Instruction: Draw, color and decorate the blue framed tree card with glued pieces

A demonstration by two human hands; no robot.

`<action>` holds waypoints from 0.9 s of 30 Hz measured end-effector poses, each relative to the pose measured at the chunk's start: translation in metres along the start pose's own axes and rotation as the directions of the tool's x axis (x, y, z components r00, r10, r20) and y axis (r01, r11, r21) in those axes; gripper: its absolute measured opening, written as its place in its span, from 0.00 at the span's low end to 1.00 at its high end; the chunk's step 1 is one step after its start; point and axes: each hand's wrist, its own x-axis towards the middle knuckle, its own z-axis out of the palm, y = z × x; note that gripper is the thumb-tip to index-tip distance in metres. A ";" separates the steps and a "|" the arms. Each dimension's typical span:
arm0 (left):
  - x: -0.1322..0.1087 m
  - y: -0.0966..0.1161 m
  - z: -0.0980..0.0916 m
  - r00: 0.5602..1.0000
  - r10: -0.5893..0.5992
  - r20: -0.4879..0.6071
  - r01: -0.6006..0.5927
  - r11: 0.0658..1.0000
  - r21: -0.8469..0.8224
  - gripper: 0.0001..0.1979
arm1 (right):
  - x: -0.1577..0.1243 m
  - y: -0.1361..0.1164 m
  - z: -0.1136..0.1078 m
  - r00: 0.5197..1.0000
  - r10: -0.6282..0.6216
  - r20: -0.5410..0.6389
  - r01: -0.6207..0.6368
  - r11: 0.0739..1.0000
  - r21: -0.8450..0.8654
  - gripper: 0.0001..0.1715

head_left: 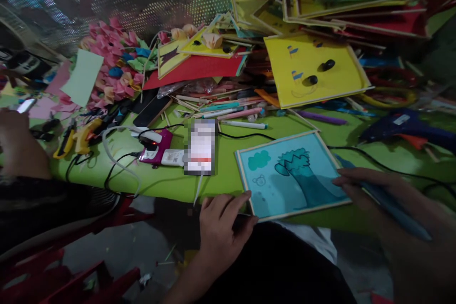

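Note:
A light blue picture board (288, 175) with a drawn tree and cloud lies on the green table's near edge. My left hand (223, 225) rests at the board's lower left corner, fingers curled against the edge. My right hand (383, 194) is closed round a blue pen (388, 206), whose tip meets the board's right side.
A phone (200, 146) and a pink power strip (156, 147) lie left of the board. Glue guns (406, 128), pens, sticks, paper flowers (114, 64) and stacked yellow boards (313, 69) crowd the back. Another person's hand (16, 140) holds a phone at far left.

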 end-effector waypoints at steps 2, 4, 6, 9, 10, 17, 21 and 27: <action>0.000 0.002 0.000 1.000 0.010 0.007 -0.010 0.999 0.034 0.19 | -0.001 0.010 -0.005 0.998 -0.021 0.059 0.022 1.000 -0.014 0.06; 0.001 0.004 0.001 1.000 0.008 0.018 -0.009 0.998 0.058 0.21 | 0.001 0.025 -0.010 0.989 -0.072 0.133 0.070 0.997 0.014 0.10; 0.003 0.006 0.000 1.000 -0.009 0.030 0.007 0.996 0.084 0.21 | 0.003 0.039 -0.013 0.977 -0.116 0.182 0.113 0.993 0.026 0.13; 0.009 0.009 -0.003 0.997 -0.051 0.054 0.046 0.994 0.096 0.18 | 0.005 0.047 -0.015 0.968 -0.167 0.190 0.165 0.986 0.025 0.14; 0.013 0.010 -0.005 0.996 -0.065 0.069 0.060 0.995 0.079 0.17 | 0.006 0.047 -0.016 0.965 -0.183 0.189 0.181 0.983 0.025 0.14; 0.063 0.009 -0.009 0.997 -0.042 0.063 0.036 0.995 0.094 0.11 | 0.013 0.052 -0.018 0.892 -0.384 0.241 0.354 0.922 0.156 0.17; 0.097 0.007 0.003 0.971 -0.077 0.225 0.017 0.966 0.258 0.12 | 0.012 0.056 -0.022 0.899 -0.369 0.236 0.327 0.924 0.196 0.17; 0.121 0.016 0.010 0.929 -0.166 0.330 0.009 0.904 0.427 0.05 | 0.012 0.061 -0.027 0.888 -0.385 0.251 0.330 0.914 0.235 0.17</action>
